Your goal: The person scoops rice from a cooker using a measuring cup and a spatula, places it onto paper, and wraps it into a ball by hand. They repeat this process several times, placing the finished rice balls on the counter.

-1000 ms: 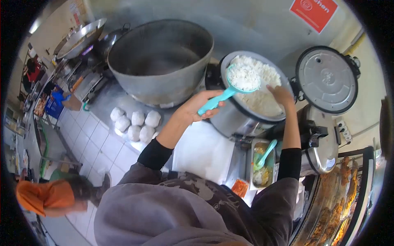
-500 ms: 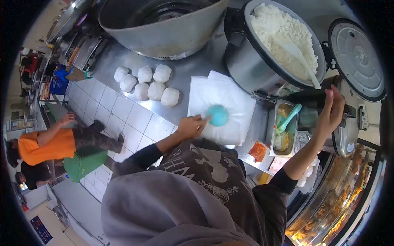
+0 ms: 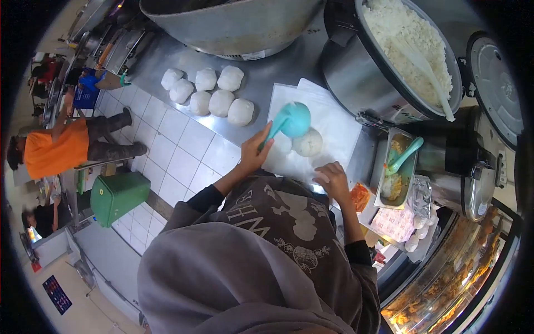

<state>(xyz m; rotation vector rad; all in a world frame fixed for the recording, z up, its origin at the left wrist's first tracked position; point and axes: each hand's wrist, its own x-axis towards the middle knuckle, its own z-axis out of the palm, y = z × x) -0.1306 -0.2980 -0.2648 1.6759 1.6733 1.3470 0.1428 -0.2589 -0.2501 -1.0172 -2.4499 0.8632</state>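
Observation:
My left hand (image 3: 255, 150) is closed round the handle of a turquoise scoop (image 3: 295, 118), its round bowl raised over a stack of white paper sheets (image 3: 286, 97). A rounded mound of rice (image 3: 307, 143) sits on the top sheet, partly overlapped by the scoop in this view. At the near right edge of the paper is my right hand (image 3: 332, 181), fingers bent and a little apart, holding nothing visible. Several white wrapped bundles (image 3: 221, 103) lie in rows on the steel counter to the left of the paper.
A large cooker (image 3: 356, 78) of rice, with a white paddle (image 3: 428, 72), stands behind. A metal tray (image 3: 382, 192) holds food and a turquoise spoon (image 3: 404, 156). A big pan (image 3: 233, 30) occupies the back. Far left, a person in orange (image 3: 58, 150) stands beyond a green bin (image 3: 119, 195).
The scoop has lifted off the paper, uncovering the rice mound. My right hand has come from beside the rice cooker down to the paper's edge. The person in orange has shifted position.

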